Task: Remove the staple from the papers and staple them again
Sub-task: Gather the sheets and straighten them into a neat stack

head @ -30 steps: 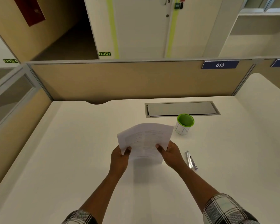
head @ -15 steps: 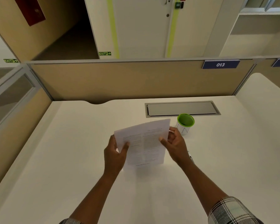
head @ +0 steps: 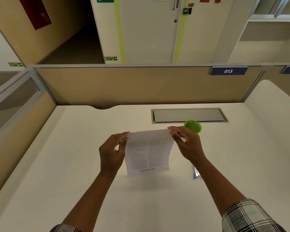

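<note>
White printed papers (head: 148, 152) hang upright above the white desk (head: 74, 164), their lower edge near the desktop. My left hand (head: 113, 152) pinches the top left corner between thumb and fingers. My right hand (head: 186, 144) pinches the top right corner. A silver stapler (head: 196, 173) lies on the desk to the right, mostly hidden behind my right forearm. No staple is visible at this size.
A green-rimmed cup (head: 193, 126) stands just behind my right hand. A grey cable flap (head: 188, 115) is set into the desk behind it. Tan partition walls (head: 141, 84) close the desk at the back and left.
Both hands slid from the papers' lower edge up to the top corners. The papers swung from tilted flat to hanging upright and facing me. My right forearm now covers most of the stapler.
</note>
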Demonstrator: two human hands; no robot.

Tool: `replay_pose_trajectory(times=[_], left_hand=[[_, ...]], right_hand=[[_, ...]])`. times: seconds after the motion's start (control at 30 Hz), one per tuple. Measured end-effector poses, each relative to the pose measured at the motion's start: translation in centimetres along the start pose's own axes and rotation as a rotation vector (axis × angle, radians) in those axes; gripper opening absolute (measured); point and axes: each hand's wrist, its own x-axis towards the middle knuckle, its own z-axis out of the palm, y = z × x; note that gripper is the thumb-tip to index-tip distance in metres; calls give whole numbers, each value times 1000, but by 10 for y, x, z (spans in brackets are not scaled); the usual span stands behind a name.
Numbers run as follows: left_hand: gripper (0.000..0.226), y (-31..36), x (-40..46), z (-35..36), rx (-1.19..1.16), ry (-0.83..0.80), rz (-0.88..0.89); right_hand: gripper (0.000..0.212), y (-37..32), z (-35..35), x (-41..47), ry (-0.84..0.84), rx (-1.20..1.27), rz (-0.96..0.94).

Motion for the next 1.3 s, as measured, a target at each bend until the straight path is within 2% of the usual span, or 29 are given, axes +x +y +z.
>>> replay_pose_trajectory(times=[0.1,0.17,0.23,0.3,0.4,0.5,0.63,0.7,0.77,0.87,0.97,1.07,1.2,1.3], left_hand=[[41,9,-1,-3,-87,-11,-131],[68,10,-1,-4,-283,-121,-349],[80,-2,-3,-1,-426,-266,-529],[72,-15,-6,5,-435,-365,-609],[46,-21,-10,14,-409,-389,-676],[27,-19,-11,20,-355,-331,-677],[16,-15,-10,24,-318,-271,-673],[16,-10,-10,23,-302,-265,-656],[24,-3,-9,22,-294,-258,-645],[35,2,-10,20,-294,-204,-638],[13,6,-14,20,-280,-137,-586],[9,14,-22,21,-228,-53,-523],[24,15,-33,25,-198,-40,-510],[26,14,-39,28,-204,-60,-532]], right_hand=[[22,1,0,0,14,18,-12],[22,0,0,-1,19,28,-8],[23,1,-1,-1,15,27,0],[22,2,-1,-1,5,22,7],[23,1,-1,-2,2,16,8],[30,-1,-2,-2,-5,-7,21],[65,2,-6,-3,-123,208,265],[71,12,-2,-6,-223,344,379],[64,23,4,-12,-289,372,457],[38,31,18,-18,-293,176,450],[27,26,31,-22,-211,45,408],[20,18,40,-26,-121,-9,350],[24,17,47,-35,-91,24,349],[32,23,49,-40,-92,61,375]])
